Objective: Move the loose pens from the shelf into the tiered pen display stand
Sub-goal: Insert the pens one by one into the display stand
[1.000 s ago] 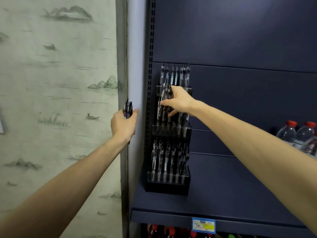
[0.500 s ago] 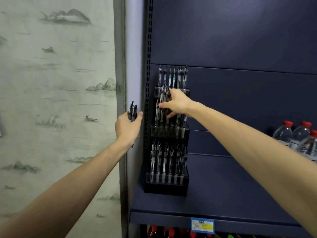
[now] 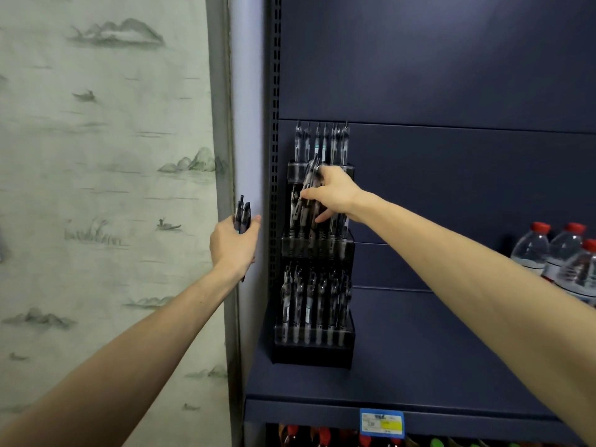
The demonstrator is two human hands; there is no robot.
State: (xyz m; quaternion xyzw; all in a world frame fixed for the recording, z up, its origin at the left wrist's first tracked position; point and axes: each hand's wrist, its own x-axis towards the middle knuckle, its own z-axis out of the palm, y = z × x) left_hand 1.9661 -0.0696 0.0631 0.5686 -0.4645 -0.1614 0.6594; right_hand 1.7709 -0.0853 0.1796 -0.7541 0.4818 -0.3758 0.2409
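Pens [image 3: 314, 304] clear-barrelled, upright in black three-tier stand [image 3: 311, 353]; right hand [image 3: 333, 195] pinches tilted pen [image 3: 308, 188], left hand [image 3: 233, 245] grips spares [image 3: 242, 212].

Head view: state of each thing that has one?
Left hand: grips spare pens, upright.
Right hand: pinches a tilted pen at the middle tier.
Pen display stand: upright on the shelf, pens in all three tiers.
Water bottles: upright, capped.
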